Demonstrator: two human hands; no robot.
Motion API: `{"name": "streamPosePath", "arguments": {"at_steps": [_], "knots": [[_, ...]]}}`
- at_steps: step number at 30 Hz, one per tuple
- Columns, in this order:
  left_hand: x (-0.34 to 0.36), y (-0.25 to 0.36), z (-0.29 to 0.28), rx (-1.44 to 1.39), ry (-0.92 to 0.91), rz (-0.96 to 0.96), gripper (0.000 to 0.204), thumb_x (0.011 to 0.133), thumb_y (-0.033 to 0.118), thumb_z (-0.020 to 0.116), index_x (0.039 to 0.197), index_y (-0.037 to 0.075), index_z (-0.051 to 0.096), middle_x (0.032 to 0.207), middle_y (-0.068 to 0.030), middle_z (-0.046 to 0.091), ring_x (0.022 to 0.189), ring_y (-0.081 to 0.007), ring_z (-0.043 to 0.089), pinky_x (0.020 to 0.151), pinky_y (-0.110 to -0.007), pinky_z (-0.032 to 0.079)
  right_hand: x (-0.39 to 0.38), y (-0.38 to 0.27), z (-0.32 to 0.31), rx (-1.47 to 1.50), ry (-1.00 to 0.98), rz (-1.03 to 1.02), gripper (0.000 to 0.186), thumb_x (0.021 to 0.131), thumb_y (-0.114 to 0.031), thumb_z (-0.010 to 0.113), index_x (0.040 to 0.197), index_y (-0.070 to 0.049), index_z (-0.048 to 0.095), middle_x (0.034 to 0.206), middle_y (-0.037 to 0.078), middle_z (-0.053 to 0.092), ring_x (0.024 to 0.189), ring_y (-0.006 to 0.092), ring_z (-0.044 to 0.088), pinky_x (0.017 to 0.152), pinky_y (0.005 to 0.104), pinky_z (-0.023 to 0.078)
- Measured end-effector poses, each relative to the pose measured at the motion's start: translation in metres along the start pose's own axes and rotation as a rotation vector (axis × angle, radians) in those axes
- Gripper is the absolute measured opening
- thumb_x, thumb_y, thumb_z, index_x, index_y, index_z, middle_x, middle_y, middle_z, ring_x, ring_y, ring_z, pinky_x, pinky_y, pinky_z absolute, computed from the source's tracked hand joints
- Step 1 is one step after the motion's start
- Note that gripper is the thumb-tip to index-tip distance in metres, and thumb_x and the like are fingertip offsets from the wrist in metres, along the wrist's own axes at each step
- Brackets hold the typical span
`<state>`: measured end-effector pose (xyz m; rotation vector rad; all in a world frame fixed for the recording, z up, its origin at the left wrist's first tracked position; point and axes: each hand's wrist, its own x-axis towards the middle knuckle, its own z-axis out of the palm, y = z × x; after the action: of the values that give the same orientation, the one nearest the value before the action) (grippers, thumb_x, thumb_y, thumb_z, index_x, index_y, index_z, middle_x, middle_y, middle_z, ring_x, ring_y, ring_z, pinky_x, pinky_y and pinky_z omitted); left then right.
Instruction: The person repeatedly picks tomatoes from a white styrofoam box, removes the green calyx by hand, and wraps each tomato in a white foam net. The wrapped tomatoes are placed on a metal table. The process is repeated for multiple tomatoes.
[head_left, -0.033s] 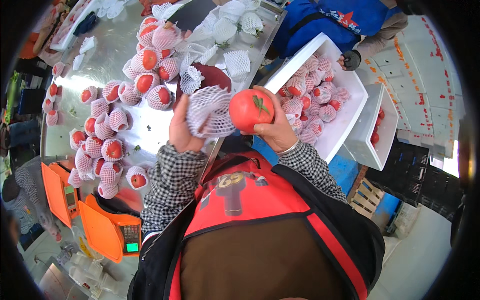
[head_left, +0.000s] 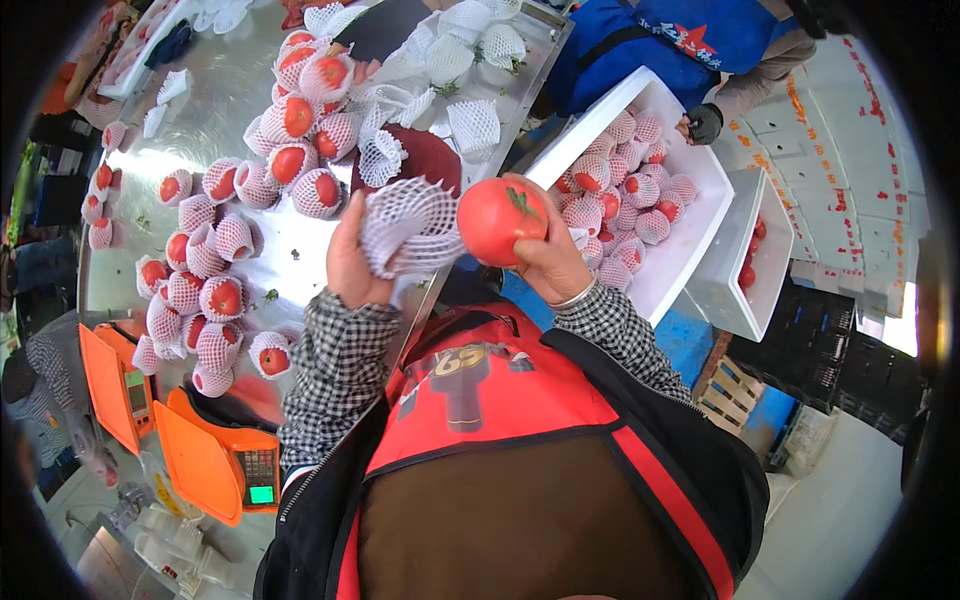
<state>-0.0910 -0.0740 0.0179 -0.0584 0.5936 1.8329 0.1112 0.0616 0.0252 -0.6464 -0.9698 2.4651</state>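
My left hand grips a white foam mesh sleeve, its open netting spread toward the centre. Just right of it my right hand holds a large red tomato with its green stem facing up; the thumb lies over its lower side. Many mesh-wrapped tomatoes lie in loose clusters on the steel table to the left. A white foam box to my right holds several layers of wrapped tomatoes. Loose empty sleeves lie along the table's far right edge, beside a dark red pad.
Two orange scales stand at the table's lower left. A second white box with bare tomatoes sits beside black crates and a wooden pallet. A person in blue stands beyond the box; another person is at far left.
My left hand and the foam sleeve have moved slightly left. My right hand's thumb has moved a little up the tomato, which has shifted slightly left.
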Motion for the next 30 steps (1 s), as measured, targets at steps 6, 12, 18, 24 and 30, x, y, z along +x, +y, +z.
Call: {"name": "streamPosePath", "arguments": {"at_steps": [6, 12, 18, 24, 30], "knots": [[-0.033, 0.001, -0.016, 1.404, 0.207, 0.436, 0.044, 0.078, 0.018, 0.076, 0.112, -0.001, 0.055, 0.096, -0.0085, 0.061, 0.088, -0.0155, 0.059, 0.078, -0.028, 0.048, 0.012, 0.005, 0.004, 0.532, -0.109, 0.367, 0.080, 0.087, -0.068, 0.041, 0.135, -0.003, 0.042, 0.119, 0.021, 0.059, 0.101, 0.0316, 0.064, 0.092, 0.0450, 0.051], [-0.028, -0.027, 0.010, 1.525, -0.160, 0.622, 0.096, 0.060, 0.027, 0.088, 0.138, 0.002, 0.037, 0.120, -0.0198, 0.053, 0.112, -0.0325, 0.055, 0.097, -0.039, 0.045, 0.010, 0.014, 0.032, 0.278, -0.041, 0.427, 0.081, 0.091, -0.069, 0.031, 0.133, -0.001, 0.044, 0.113, 0.021, 0.061, 0.092, 0.0307, 0.066, 0.083, 0.0426, 0.055], [-0.012, -0.033, -0.002, 0.710, -0.055, 0.183, 0.085, 0.072, 0.048, 0.076, 0.134, 0.002, 0.039, 0.123, -0.0181, 0.055, 0.107, -0.0322, 0.059, 0.092, -0.041, 0.049, -0.005, 0.010, 0.036, -0.568, 0.006, 0.231, 0.034, 0.099, -0.030, 0.050, 0.105, 0.002, 0.060, 0.081, 0.012, 0.067, 0.074, 0.0185, 0.067, 0.069, 0.0286, 0.056], [-0.021, -0.040, -0.013, -0.430, -0.159, -0.163, 0.082, 0.081, 0.074, 0.044, 0.125, 0.005, 0.049, 0.110, -0.0211, 0.060, 0.067, -0.0287, 0.050, 0.060, -0.037, 0.044, -0.006, -0.003, 0.024, -0.742, 0.157, -0.105, 0.014, 0.093, -0.012, 0.060, 0.089, 0.001, 0.062, 0.070, 0.003, 0.063, 0.058, 0.0063, 0.057, 0.054, 0.0194, 0.046], [-0.022, -0.038, -0.017, -0.484, -0.305, -0.306, 0.079, 0.085, 0.073, 0.034, 0.123, 0.005, 0.050, 0.101, -0.0183, 0.060, 0.061, -0.0261, 0.051, 0.054, -0.035, 0.045, 0.006, -0.002, 0.049, -1.111, -0.024, -0.542, 0.028, 0.081, -0.019, 0.073, 0.104, -0.003, 0.065, 0.105, 0.010, 0.063, 0.093, 0.0210, 0.062, 0.084, 0.0318, 0.050]]}}
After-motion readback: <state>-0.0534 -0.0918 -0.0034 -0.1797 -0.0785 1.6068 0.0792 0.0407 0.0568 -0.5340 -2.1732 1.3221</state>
